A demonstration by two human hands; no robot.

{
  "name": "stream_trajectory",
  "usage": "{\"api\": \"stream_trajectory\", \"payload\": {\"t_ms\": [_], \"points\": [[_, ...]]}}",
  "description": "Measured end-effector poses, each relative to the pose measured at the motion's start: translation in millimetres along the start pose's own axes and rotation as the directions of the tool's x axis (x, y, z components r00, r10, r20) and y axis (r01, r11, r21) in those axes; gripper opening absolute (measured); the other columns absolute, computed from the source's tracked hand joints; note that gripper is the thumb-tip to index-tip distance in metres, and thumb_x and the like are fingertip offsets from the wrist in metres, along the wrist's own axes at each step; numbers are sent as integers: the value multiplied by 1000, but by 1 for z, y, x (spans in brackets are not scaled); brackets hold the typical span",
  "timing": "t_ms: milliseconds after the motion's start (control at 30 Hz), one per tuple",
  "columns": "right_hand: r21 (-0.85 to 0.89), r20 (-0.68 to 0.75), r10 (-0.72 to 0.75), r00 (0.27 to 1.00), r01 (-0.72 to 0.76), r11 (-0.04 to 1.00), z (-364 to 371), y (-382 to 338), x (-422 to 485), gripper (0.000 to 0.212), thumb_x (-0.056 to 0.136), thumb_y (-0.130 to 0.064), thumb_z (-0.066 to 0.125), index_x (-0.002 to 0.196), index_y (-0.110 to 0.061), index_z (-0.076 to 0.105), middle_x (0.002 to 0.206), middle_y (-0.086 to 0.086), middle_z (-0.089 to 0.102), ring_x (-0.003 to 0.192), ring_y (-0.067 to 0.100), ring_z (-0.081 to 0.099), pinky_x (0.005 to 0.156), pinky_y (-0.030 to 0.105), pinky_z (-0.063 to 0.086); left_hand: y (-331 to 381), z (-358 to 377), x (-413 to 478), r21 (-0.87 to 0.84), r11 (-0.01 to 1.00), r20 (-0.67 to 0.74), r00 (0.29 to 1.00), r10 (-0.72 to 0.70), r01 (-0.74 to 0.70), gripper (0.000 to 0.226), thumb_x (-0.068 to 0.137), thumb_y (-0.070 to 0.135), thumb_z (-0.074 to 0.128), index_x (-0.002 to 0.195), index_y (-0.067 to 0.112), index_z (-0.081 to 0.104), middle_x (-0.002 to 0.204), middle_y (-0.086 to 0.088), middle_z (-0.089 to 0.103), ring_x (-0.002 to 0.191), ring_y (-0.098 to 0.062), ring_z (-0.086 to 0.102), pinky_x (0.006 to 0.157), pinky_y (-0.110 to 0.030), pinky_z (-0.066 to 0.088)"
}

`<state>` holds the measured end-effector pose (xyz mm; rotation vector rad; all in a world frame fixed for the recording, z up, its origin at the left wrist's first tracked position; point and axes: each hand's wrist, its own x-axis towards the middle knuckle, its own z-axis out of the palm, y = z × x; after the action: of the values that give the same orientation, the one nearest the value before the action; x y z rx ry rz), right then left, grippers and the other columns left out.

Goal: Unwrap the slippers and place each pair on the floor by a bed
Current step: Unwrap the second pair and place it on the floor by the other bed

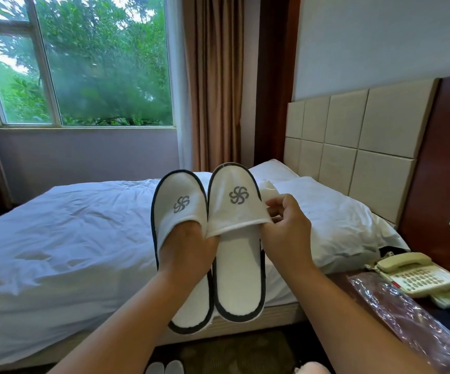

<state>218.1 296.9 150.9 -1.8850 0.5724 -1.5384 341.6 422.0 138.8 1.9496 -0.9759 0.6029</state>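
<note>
I hold two white slippers with dark trim and grey swirl logos up in front of the bed. My left hand reaches inside the left slipper, with its thumb against the right slipper. My right hand pinches the edge of the right slipper's upper, with a bit of white material behind the fingers. Another white pair lies on the floor at the bottom edge of the view, partly cut off.
Crumpled clear plastic wrap lies on the dark nightstand at right, beside a beige telephone. Pillows rest against a padded headboard. A window and brown curtains are behind the bed. Patterned carpet shows below.
</note>
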Motion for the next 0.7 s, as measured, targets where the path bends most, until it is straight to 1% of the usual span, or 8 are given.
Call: {"api": "stream_trajectory", "payload": {"t_ms": [67, 133, 200, 300, 467, 533, 600, 700], "points": [[27, 70, -10, 998, 8, 1000, 2, -1, -1, 24, 81, -28, 76, 94, -29, 56, 78, -10, 61, 69, -1, 58, 61, 11, 48, -4, -1, -1, -70, 996, 2, 999, -55, 55, 57, 84, 35, 66, 134, 14, 48, 124, -8, 59, 115, -31, 54, 93, -30, 37], [80, 171, 5, 985, -19, 997, 4, -1, -2, 33, 80, -31, 77, 105, -31, 55, 85, -10, 62, 76, 2, 62, 65, 19, 54, -7, -2, -2, -94, 993, 10, 998, -68, 69, 54, 86, 38, 64, 133, 19, 48, 124, -4, 59, 115, -27, 54, 95, -31, 42], [118, 236, 39, 971, -68, 991, 6, -1, -4, 38, 79, -29, 78, 107, -38, 54, 94, -12, 62, 87, 6, 63, 73, 28, 59, -9, -4, -3, -85, 995, 35, 998, -59, 61, 53, 86, 40, 62, 133, 23, 46, 123, -2, 58, 115, -26, 55, 95, -40, 50], [171, 221, 94, 971, -133, 976, 10, 0, -7, 37, 79, -22, 77, 101, -42, 55, 97, -12, 63, 89, 9, 65, 76, 39, 60, -13, -4, -7, -49, 997, 43, 997, -59, 61, 58, 85, 39, 63, 136, 22, 43, 126, -5, 57, 117, -29, 54, 94, -46, 51], [128, 208, 170, 963, -199, 972, 16, 1, -20, 31, 78, -32, 78, 98, -37, 55, 94, -12, 63, 87, 5, 64, 77, 36, 58, -16, -1, -9, 38, 996, 23, 997, -78, 77, 65, 84, 31, 64, 142, 13, 40, 133, -14, 54, 122, -35, 51, 101, -46, 45], [7, 141, 143, 980, -146, 989, 18, -2, -29, 25, 79, -39, 75, 91, -34, 54, 89, -13, 61, 85, 3, 58, 75, 30, 53, -17, -1, -7, 58, 996, 18, 997, -70, 69, 63, 86, 31, 61, 142, 13, 40, 132, -15, 54, 121, -35, 51, 102, -44, 42], [-135, 117, 129, 985, -113, 984, 19, -5, -35, 28, 78, -47, 71, 76, -29, 50, 74, -10, 57, 69, 9, 55, 62, 31, 51, -19, -1, -6, 77, 995, 36, 997, -62, 59, 61, 88, 36, 56, 143, 15, 39, 135, -13, 53, 123, -34, 49, 103, -38, 37], [-194, 250, 318, 914, -275, 942, 16, -13, -35, 54, 79, -58, 64, 49, -21, 40, 43, -10, 42, 43, 12, 42, 46, 30, 38, -22, 0, -5, 101, 993, 79, 994, -71, 62, 68, 92, 46, 49, 149, 17, 29, 147, -12, 42, 133, -33, 39, 110, -39, 28]]}}
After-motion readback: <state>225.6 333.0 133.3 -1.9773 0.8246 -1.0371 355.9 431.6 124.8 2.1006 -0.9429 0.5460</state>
